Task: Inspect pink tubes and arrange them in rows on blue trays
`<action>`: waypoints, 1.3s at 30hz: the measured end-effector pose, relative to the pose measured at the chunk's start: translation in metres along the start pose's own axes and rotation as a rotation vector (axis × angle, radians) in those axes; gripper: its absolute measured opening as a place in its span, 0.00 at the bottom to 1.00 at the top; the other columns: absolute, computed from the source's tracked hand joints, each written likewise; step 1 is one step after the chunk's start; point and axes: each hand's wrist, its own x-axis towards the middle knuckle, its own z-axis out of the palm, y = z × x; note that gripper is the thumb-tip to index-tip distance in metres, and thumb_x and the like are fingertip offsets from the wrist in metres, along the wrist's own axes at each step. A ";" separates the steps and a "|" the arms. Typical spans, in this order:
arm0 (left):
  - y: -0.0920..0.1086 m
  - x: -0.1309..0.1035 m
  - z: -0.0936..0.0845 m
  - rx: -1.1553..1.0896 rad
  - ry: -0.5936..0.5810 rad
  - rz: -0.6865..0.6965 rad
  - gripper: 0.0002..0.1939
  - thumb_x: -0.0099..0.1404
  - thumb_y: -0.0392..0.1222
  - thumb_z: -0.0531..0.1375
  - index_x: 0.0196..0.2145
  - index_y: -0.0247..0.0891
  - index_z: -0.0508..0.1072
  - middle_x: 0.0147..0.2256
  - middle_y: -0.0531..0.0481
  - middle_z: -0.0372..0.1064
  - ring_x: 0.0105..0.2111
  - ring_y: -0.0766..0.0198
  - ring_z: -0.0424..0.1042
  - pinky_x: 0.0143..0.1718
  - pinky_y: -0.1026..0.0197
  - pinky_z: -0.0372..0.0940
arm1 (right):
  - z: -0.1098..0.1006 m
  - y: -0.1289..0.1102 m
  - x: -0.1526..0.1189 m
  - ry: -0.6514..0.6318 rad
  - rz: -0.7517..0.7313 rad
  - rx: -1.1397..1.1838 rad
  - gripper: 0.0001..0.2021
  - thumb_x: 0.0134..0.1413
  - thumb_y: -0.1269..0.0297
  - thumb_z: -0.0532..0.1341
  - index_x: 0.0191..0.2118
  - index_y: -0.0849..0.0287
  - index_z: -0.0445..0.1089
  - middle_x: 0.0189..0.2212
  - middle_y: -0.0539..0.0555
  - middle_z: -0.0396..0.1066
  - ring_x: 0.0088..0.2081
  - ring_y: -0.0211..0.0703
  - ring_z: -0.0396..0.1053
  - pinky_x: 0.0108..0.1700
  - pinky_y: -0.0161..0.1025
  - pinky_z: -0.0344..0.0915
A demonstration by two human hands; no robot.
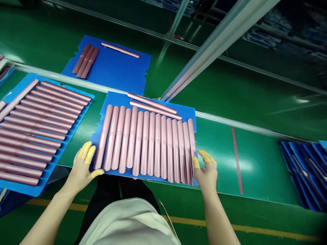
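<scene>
A row of several pink metallic tubes lies side by side on a blue plastic sheet in front of me. Two more tubes lie crosswise along the sheet's far edge. My left hand, with yellow finger cots, is at the row's left end; its thumb and fingers are spread beside the leftmost tube. At the right end, my right hand has its yellow-covered thumb against the last tube, while its fingers stretch apart past the sheet's edge. Neither hand is wrapped around a tube.
To the left, another blue tray carries several pink tubes. Beyond the metal rail, a blue sheet holds darker tubes and one lying across. A slanted metal post rises behind. Stacked blue trays stand at right.
</scene>
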 end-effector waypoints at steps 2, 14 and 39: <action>0.000 0.006 -0.001 -0.055 -0.010 -0.048 0.43 0.60 0.58 0.55 0.65 0.38 0.42 0.64 0.33 0.42 0.63 0.42 0.45 0.60 0.40 0.48 | 0.001 0.011 0.001 -0.047 0.108 0.005 0.22 0.53 0.54 0.54 0.49 0.63 0.67 0.48 0.65 0.67 0.52 0.56 0.62 0.51 0.57 0.61; -0.017 0.092 0.011 -0.449 -0.047 -0.950 0.29 0.63 0.44 0.55 0.59 0.29 0.58 0.57 0.35 0.60 0.56 0.54 0.61 0.59 0.52 0.53 | -0.004 0.040 0.002 -0.194 0.463 0.155 0.26 0.49 0.52 0.53 0.49 0.63 0.69 0.43 0.63 0.69 0.40 0.50 0.68 0.45 0.49 0.65; -0.023 0.139 0.015 -0.750 0.149 -1.151 0.25 0.54 0.37 0.64 0.50 0.34 0.67 0.33 0.56 0.67 0.39 0.68 0.66 0.56 0.58 0.53 | -0.007 0.055 -0.007 -0.353 0.636 0.532 0.26 0.50 0.49 0.57 0.51 0.62 0.64 0.38 0.58 0.72 0.39 0.49 0.69 0.47 0.49 0.65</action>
